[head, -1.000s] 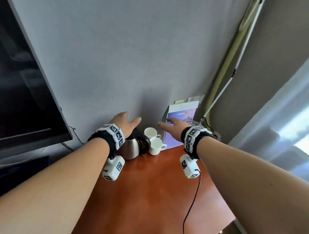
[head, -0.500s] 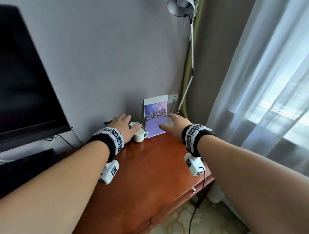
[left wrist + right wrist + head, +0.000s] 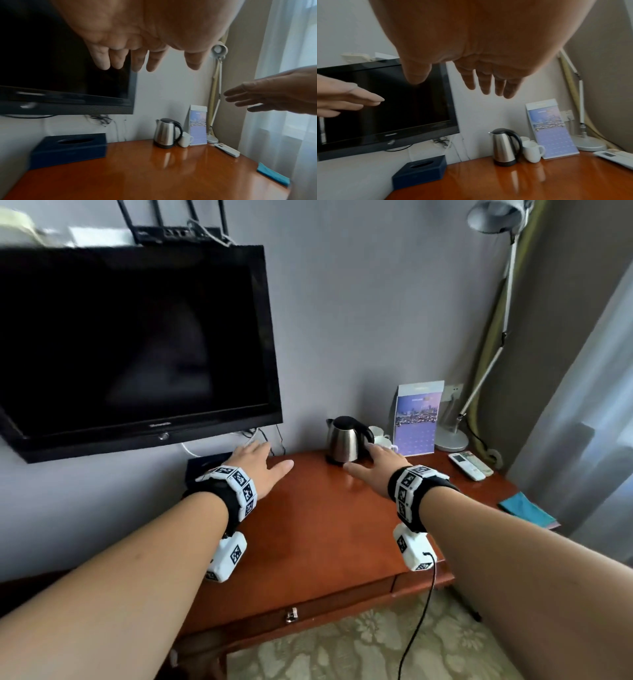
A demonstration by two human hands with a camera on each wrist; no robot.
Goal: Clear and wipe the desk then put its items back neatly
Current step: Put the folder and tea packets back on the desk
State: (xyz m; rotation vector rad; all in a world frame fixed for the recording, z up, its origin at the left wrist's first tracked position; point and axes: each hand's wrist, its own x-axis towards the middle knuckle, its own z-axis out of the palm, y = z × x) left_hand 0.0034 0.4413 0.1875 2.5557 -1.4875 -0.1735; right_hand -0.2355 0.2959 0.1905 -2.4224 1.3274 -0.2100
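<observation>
Hovering above the desk [image 3: 325, 525], your left hand [image 3: 255, 465] spreads flat with straight fingers, holding nothing, over the dark tissue box [image 3: 68, 147]. Rightward stand the kettle [image 3: 344, 440], white cups [image 3: 532, 151] and calendar card [image 3: 416, 419]; your right hand [image 3: 376, 465] is likewise flat and empty, near the kettle.

You're in a hotel-style room: wall-mounted TV [image 3: 137, 337], kettle [image 3: 344, 438] and cups [image 3: 381, 436] at the desk's [image 3: 325, 525] back edge, curtained window.
</observation>
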